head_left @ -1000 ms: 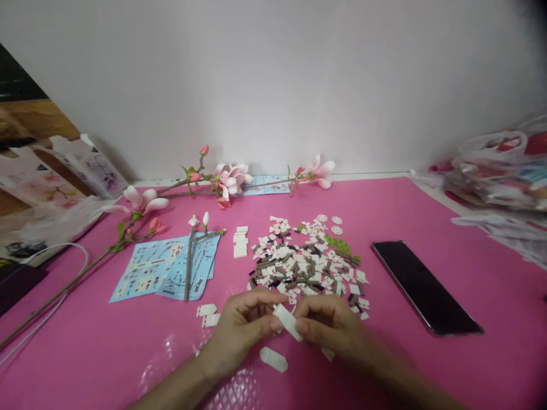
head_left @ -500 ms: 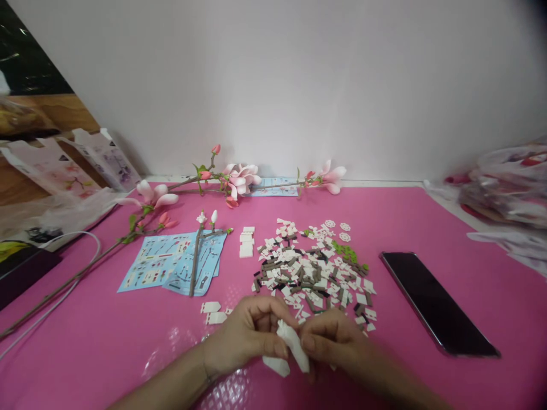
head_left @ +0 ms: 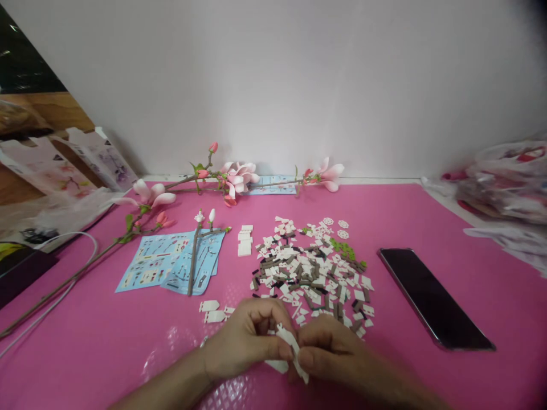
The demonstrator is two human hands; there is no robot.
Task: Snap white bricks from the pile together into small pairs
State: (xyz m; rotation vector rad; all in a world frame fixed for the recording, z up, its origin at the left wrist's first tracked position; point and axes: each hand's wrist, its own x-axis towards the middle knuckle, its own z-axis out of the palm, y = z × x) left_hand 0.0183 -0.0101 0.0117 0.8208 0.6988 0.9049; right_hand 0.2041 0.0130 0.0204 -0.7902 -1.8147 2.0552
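head view: white plastic brick assembly, now turned edge-on, pinched between left hand and right hand, fingers curled, toward the near edge of the pink mat; second white piece beneath the hands; loose brick pile just beyond; black smartphone farther right.

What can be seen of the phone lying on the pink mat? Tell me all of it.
The smartphone lies flat on the pink mat, slanting away to the left. Its face is dark, glossy glass, unlit, with a thin pale rim and rounded corners. It sits right of the pile of small white and brown plastic bricks, apart from them; only the mat touches it.
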